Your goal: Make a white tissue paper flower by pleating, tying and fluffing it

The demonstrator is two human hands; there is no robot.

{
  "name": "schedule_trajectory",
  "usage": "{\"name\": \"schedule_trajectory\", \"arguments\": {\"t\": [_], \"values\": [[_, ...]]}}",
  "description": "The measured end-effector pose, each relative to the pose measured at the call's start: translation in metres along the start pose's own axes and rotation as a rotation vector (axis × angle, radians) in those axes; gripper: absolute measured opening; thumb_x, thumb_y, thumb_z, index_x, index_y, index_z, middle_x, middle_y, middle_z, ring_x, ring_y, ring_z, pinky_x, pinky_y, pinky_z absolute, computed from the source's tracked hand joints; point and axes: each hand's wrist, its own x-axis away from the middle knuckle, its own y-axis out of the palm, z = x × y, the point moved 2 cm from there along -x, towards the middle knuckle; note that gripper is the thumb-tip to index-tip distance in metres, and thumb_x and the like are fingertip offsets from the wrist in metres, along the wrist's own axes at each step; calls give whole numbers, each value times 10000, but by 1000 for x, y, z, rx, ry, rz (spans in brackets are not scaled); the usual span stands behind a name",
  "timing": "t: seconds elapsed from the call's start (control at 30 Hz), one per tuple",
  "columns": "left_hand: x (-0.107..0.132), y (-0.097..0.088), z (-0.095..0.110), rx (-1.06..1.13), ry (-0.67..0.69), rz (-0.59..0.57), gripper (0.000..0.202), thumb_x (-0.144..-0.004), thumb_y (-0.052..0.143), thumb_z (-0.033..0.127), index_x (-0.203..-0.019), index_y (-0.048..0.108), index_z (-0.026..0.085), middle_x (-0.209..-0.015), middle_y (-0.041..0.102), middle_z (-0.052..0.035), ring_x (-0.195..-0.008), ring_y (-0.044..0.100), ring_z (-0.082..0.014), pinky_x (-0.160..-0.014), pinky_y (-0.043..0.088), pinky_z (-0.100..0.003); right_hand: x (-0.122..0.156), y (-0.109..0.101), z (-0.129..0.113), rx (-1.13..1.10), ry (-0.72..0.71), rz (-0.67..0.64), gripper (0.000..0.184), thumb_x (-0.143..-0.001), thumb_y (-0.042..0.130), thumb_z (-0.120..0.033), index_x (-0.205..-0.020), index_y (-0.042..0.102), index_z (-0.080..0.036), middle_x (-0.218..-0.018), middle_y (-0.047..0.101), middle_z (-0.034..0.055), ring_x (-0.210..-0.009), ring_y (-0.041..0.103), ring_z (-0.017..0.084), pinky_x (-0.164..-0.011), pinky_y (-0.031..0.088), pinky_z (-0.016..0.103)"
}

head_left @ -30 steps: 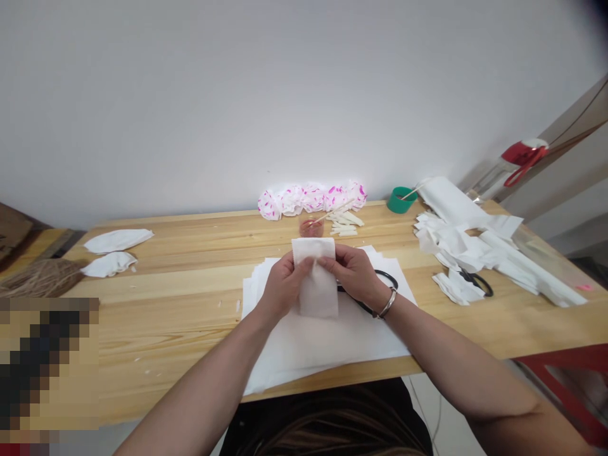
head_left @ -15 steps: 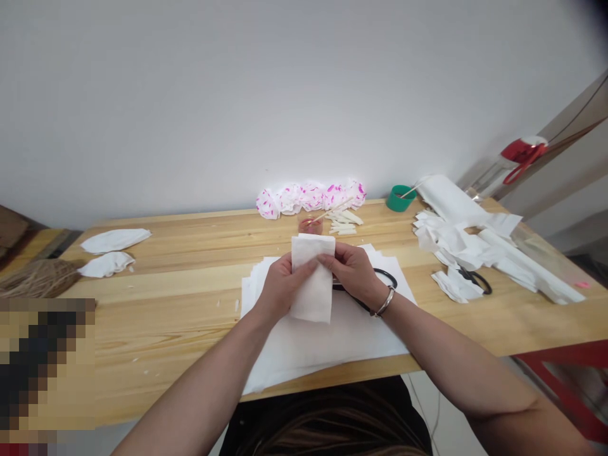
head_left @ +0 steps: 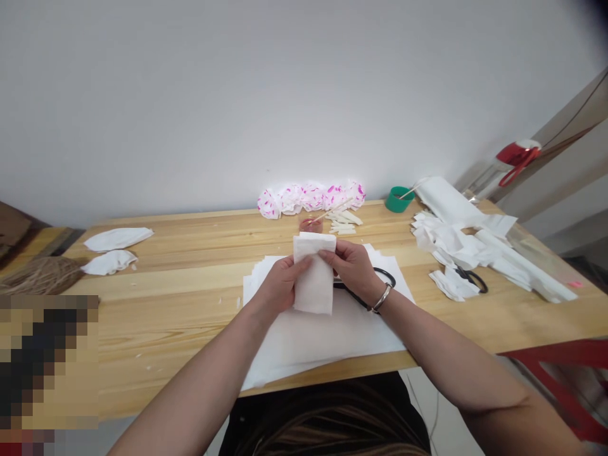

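Between my two hands is a folded white paper sheet (head_left: 314,285), held upright above the table, its folded edge at the top. My left hand (head_left: 281,282) grips its left side with the thumb across the front. On the right side, my right hand (head_left: 352,269) pinches it near the upper edge; the fingers behind the paper are hidden. Under both hands lies a stack of white sheets (head_left: 285,354). Black-handled scissors (head_left: 387,275) rest on that stack, partly covered by my right hand and wrist.
Pink-spotted white paper puffs (head_left: 311,197) line the wall behind a small reddish cup (head_left: 311,224) and pale strips (head_left: 344,220). To the right are a green cup (head_left: 399,199), crumpled white paper (head_left: 446,244), more scissors (head_left: 477,280) and a bottle (head_left: 503,168). Twine (head_left: 45,275) sits left.
The folded paper has tilted slightly, and my left thumb has shifted a little on its front. Both hands keep their hold. The view has moved slightly.
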Motion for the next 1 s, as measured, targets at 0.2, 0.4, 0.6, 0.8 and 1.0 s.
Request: {"name": "schedule_trajectory", "arguments": {"t": [0.2,0.4,0.6,0.8,1.0], "values": [[-1,-2,1,-26,44,-9,351,-627,773,382,-849,688,123,-703,708,-62,-588,619,-157,-569,474,-272,-1,-12,-11,204,33,-82,250,-816,508,-398,-697,532,-179,-569,482,-34,-489,428,91,-476,364,231],[-1,-5,2,-5,94,65,355,-609,781,383,-832,686,123,-683,707,-49,-577,616,-151,-585,483,-280,36,-55,-34,1182,-43,-173,183,-867,491,-301,-885,613,-167,-832,642,71,-766,574,189,-679,392,295],[-1,-5,1,-40,100,60,357,-608,777,397,-820,682,126,-682,707,-47,-571,623,-157,-575,488,-282,67,-67,-17,1381,-1,-306,157,-841,524,-216,-965,597,-154,-944,604,97,-895,566,231,-771,413,321],[-1,-6,1,-71,128,65,399,-595,780,415,-856,695,127,-708,719,-61,-601,649,-188,-601,503,-314,69,-66,-13,1404,-44,-354,232,-810,438,-95,-984,583,-143,-953,599,105,-905,564,230,-770,407,319],[-1,-6,2,-51,176,23,352,-632,767,385,-879,704,142,-731,727,-59,-614,656,-188,-625,516,-325,65,-85,-20,1225,57,-291,258,-699,463,-79,-915,568,-173,-874,610,53,-743,551,169,-650,374,277]]}}
